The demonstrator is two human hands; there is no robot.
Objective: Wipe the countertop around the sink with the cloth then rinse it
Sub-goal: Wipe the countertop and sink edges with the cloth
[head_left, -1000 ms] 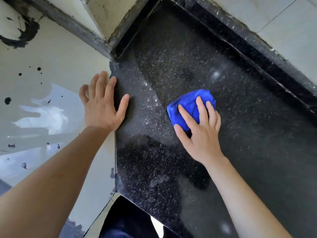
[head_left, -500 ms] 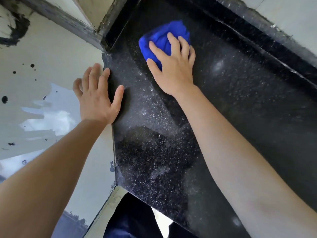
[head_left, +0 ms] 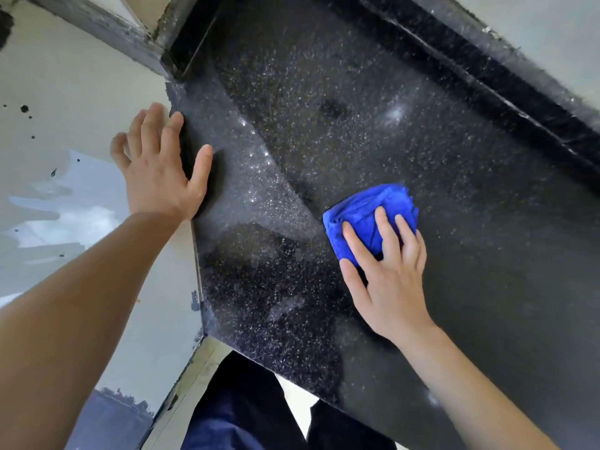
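Note:
A folded blue cloth [head_left: 363,211] lies on the black speckled countertop [head_left: 324,118], a little right of its middle. My right hand [head_left: 388,271] presses down on the cloth with straight, spread fingers; its near half is hidden under them. My left hand [head_left: 159,172] rests flat and open against the pale wall [head_left: 65,99] at the counter's left edge, thumb lying on the stone. No sink is in view.
A raised black upstand [head_left: 487,89] runs along the counter's back edge below pale wall tiles [head_left: 552,24]. The far left corner [head_left: 185,50] is a dark recess. The counter's front edge [head_left: 276,371] ends above my dark trousers [head_left: 246,414].
My right hand has drawn the cloth back from the far left corner towards me and to the right. The left hand has stayed against the wall.

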